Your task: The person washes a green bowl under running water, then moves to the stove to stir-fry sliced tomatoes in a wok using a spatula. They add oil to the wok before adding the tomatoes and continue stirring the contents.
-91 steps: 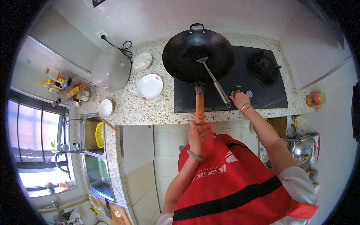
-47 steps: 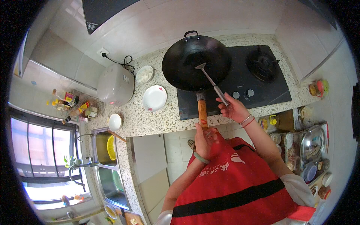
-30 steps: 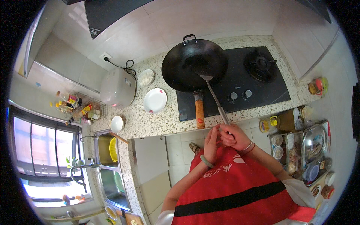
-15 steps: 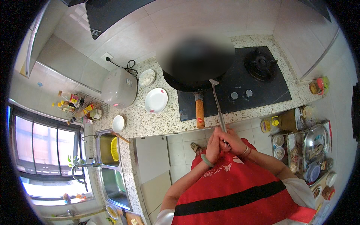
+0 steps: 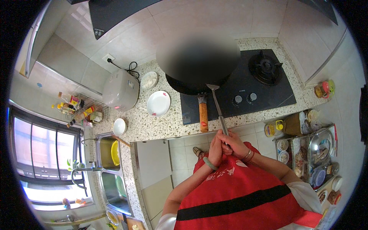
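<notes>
My two hands are clasped together in front of the red apron [image 5: 234,188]. Between them is the steel handle of a spatula [image 5: 221,115], its blade pointing away from me at the near side of a black wok [image 5: 180,85]. My right hand [image 5: 238,145] is closed round the handle's end. Pressed against it, with fingers folded in, is my left hand [image 5: 216,150]. The wok's wooden handle [image 5: 203,115] points toward me, left of the spatula. A blur covers much of the wok, so its contents are hidden.
The wok stands on the left of a black gas hob [image 5: 230,107]; a bare burner [image 5: 265,67] is at right. On the counter are a white plate [image 5: 158,103], a bowl of white food [image 5: 148,80], a small bowl [image 5: 119,127] and a rice cooker [image 5: 120,90]. Sinks [image 5: 115,191] lie left.
The spatula's blade has swung slightly left along the wok's near edge. My hands stay clasped on its handle; the whole view has shifted a little.
</notes>
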Tool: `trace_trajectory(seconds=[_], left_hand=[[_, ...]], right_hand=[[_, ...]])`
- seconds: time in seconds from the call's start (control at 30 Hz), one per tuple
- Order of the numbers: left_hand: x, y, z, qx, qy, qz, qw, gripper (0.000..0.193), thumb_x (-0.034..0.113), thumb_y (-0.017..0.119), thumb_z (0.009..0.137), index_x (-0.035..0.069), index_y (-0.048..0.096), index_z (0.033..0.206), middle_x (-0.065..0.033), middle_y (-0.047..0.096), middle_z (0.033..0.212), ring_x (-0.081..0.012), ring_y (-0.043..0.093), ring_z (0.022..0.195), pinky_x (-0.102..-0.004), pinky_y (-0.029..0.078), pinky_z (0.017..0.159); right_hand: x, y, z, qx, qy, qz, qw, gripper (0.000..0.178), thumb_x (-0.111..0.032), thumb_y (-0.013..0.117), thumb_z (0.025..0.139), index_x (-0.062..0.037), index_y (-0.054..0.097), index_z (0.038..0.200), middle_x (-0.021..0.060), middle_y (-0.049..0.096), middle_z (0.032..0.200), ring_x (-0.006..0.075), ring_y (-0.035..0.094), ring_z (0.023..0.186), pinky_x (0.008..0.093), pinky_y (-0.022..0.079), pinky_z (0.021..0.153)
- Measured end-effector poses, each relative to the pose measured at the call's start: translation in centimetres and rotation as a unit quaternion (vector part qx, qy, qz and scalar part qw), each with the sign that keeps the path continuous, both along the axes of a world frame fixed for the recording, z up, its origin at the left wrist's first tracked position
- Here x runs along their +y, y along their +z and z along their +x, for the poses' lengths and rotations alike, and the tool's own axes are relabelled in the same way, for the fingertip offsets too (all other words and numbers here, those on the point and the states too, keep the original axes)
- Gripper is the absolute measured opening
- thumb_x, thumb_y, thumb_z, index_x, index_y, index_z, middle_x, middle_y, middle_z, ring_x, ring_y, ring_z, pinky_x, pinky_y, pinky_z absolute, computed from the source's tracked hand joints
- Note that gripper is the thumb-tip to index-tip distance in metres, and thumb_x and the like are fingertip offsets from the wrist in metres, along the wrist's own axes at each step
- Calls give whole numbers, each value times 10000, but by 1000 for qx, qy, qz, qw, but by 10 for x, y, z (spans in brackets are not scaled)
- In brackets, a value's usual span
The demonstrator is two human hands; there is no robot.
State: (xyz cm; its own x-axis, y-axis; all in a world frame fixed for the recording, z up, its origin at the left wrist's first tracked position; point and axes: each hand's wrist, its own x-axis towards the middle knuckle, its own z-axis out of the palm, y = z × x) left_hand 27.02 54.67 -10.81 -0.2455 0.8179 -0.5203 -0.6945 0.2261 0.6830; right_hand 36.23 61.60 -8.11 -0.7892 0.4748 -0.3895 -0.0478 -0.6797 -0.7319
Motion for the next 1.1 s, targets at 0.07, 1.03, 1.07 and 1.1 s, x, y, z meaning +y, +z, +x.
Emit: trace_trajectory(seconds=[0.07,1.03,1.07,1.1], left_hand=[[-2,-1,-1,-26,-6,0,1000,378,374,374,992,57,568,1063,15,523,624,-53,465,485,-184,376,416],[0,4,7,-16,14,-25,999,495,512,350,961,157,454,633,42,377,472,-89,314,378,-232,247,363],[-1,2,6,-32,9,-15,999,444,481,352,971,133,486,729,39,405,507,-81,347,397,-221,285,368],[-4,-1,4,-49,5,-5,999,408,450,354,980,110,518,825,36,433,543,-73,379,416,-211,322,372]], right_hand=[[0,-2,1,-11,11,0,1000,312,-336,550,913,-99,477,724,-27,445,519,63,388,395,217,272,370],[-3,5,2,-35,13,1,999,350,-357,533,917,-104,449,689,-30,435,515,59,381,390,209,261,363],[-3,5,2,-32,13,2,999,352,-356,533,916,-104,447,687,-29,433,512,60,379,387,210,260,361],[-3,6,2,-28,13,3,1000,353,-355,533,916,-103,445,685,-28,432,510,61,377,384,211,258,359]])
